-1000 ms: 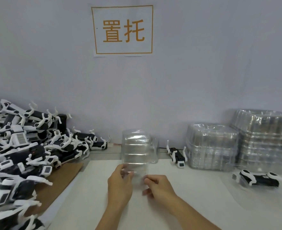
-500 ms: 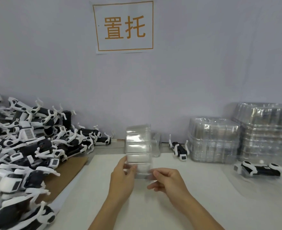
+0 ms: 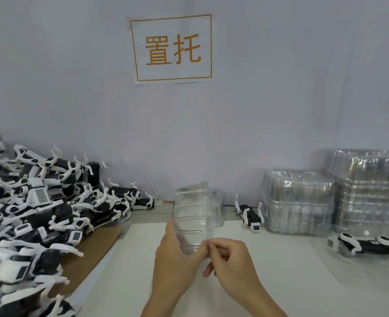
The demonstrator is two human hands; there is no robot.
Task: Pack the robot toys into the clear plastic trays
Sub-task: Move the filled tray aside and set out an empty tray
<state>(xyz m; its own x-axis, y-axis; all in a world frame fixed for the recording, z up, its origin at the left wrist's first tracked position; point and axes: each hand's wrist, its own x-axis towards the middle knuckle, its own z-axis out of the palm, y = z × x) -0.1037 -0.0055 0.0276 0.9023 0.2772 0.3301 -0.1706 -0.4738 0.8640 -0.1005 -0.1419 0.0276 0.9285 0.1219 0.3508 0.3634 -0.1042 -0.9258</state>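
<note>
A clear plastic tray [image 3: 192,211] stands nearly upright above the white table, empty. My left hand [image 3: 177,259] grips its lower left edge, thumb across the front. My right hand [image 3: 231,259] pinches the tray's bottom right corner with curled fingers. A big pile of black-and-white robot toys [image 3: 35,213] covers the left side. One robot toy [image 3: 249,213] lies at the back centre right. Another robot toy [image 3: 363,245] lies at the right on clear plastic.
Two stacks of clear trays, one lower [image 3: 296,202] and one taller [image 3: 369,191], stand against the wall at the right. A brown cardboard sheet [image 3: 92,255] lies under the toy pile. A paper sign [image 3: 172,49] hangs on the wall. The white mat [image 3: 124,282] covers the table.
Both hands have lifted the tray slightly and drawn together at its bottom edge; my right hand's fingers now curl tighter on the corner.
</note>
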